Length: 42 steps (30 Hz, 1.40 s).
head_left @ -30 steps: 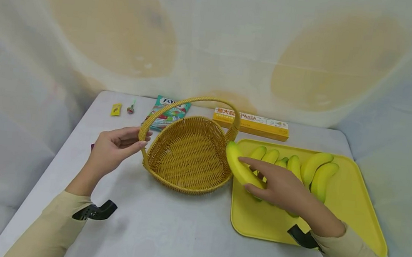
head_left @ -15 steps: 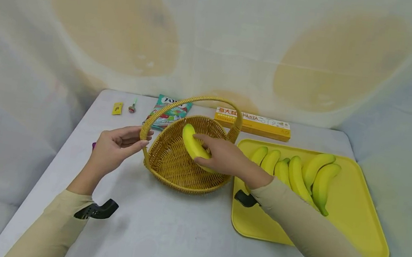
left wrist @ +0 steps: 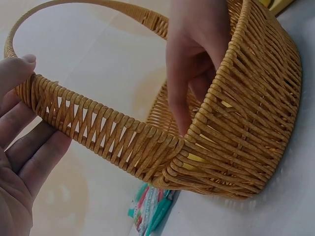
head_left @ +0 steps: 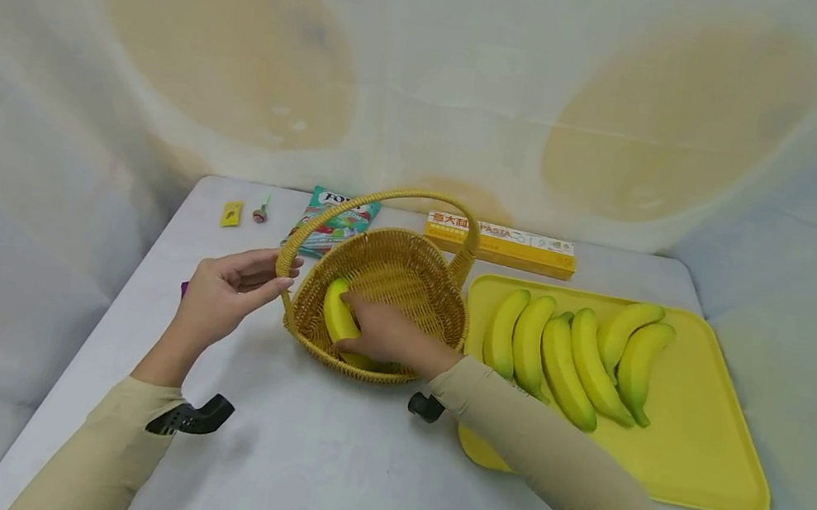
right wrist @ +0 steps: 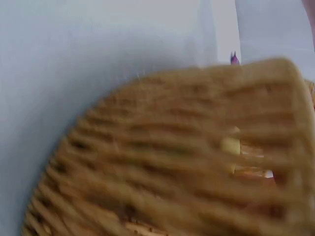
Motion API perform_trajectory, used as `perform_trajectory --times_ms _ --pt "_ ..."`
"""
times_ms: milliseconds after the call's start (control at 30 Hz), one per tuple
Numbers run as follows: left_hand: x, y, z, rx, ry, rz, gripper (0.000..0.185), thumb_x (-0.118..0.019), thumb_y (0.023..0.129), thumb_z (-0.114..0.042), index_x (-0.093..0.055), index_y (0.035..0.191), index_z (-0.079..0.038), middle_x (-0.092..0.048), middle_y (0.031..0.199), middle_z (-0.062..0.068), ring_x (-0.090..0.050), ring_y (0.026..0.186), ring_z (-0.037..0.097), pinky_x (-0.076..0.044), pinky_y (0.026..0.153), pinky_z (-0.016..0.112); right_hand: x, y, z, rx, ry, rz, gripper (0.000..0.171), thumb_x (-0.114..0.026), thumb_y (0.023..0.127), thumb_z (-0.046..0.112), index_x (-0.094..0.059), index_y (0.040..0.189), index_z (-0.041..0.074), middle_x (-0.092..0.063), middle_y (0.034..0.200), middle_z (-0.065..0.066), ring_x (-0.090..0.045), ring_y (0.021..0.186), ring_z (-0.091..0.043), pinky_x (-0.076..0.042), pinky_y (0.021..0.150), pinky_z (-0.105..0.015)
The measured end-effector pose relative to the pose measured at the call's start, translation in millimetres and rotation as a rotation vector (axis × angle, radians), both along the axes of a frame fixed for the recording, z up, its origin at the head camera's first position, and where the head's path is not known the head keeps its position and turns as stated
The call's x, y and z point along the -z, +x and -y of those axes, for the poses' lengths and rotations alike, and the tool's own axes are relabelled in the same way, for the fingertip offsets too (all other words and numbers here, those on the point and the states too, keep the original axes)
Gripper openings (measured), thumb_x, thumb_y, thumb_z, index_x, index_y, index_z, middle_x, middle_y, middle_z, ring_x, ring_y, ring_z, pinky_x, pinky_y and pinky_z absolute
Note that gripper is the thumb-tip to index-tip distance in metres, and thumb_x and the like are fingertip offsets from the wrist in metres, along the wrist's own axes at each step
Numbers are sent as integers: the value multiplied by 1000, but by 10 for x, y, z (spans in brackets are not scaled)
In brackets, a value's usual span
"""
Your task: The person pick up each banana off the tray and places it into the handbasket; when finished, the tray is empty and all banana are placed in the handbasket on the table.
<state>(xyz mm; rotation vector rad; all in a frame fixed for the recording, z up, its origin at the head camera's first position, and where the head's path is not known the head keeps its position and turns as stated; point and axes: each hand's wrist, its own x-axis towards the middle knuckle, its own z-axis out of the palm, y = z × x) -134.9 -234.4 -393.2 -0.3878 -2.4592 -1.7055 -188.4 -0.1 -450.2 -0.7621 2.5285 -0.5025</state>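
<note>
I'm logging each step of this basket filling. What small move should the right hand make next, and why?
Probably let go and lift out: the right hand has the banana low inside the basket, while the left hand steadies the handle.

A staged recording booth: white sheeting (head_left: 427, 82) drapes behind a plain table (head_left: 327, 462).

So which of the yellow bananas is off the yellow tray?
The yellow banana in the woven wicker basket, gripped by the right hand; the others lie on the yellow plastic tray.
</note>
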Motion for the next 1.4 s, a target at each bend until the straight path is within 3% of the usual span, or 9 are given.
perform_trajectory --times_ms 300,433,600,733,867,1033,1267,1400 --pt "8 10 4 -12 -13 18 35 -76 94 -18 -71 127 -7 -74 118 11 -72 103 8 -58 87 22 3 72 -29 17 -41 18 88 -71 92 52 -31 160 13 -63 97 0 -58 81 -14 -49 69 -26" --pt "19 3 -3 -5 -5 21 34 -75 95 -18 -71 127 -7 -74 119 11 -72 105 8 -58 88 22 -70 98 -194 34 -111 26 83 -67 97 48 -27 162 17 -67 110 -3 -61 90 -14 -53 76 -29" --pt "17 4 0 -6 -6 16 35 -75 95 -17 -70 127 -6 -73 119 13 -72 104 8 -58 87 22 -210 191 -491 44 -195 -69 71 -64 100 42 -34 160 17 -66 127 -9 -65 107 -21 -56 87 -38" --pt "14 5 8 -10 -12 11 36 -76 94 -16 -70 127 -5 -74 118 14 -72 102 8 -58 86 22 -296 302 -798 87 -247 -197 63 -65 100 38 -43 155 15 -62 134 -11 -61 117 -25 -54 96 -44" --pt "16 4 15 -11 -19 5 36 -75 94 -16 -70 128 -4 -74 117 12 -72 103 7 -58 87 22 -349 392 -1171 167 -293 -269 57 -66 100 34 -48 152 15 -59 133 -10 -59 114 -25 -54 93 -45" --pt "18 0 17 -4 -8 7 35 -75 95 -16 -69 128 -5 -73 119 13 -71 106 7 -57 89 21 -335 473 -1700 298 -277 -269 56 -65 101 32 -48 152 16 -59 131 -11 -59 118 -30 -55 91 -50" --pt "20 2 14 -3 -2 11 36 -74 95 -15 -69 129 -4 -73 119 14 -71 106 7 -57 90 21 -251 526 -2504 456 -279 -215 59 -59 105 31 -41 154 5 -51 134 -24 -53 120 -42 -50 96 -60" --pt "21 10 15 -6 -6 7 38 -74 95 -15 -68 130 -3 -73 120 14 -71 106 7 -56 90 20 -140 498 -2950 542 -204 -278 60 -61 104 27 -40 152 -2 -45 134 -35 -45 122 -53 -44 94 -68"
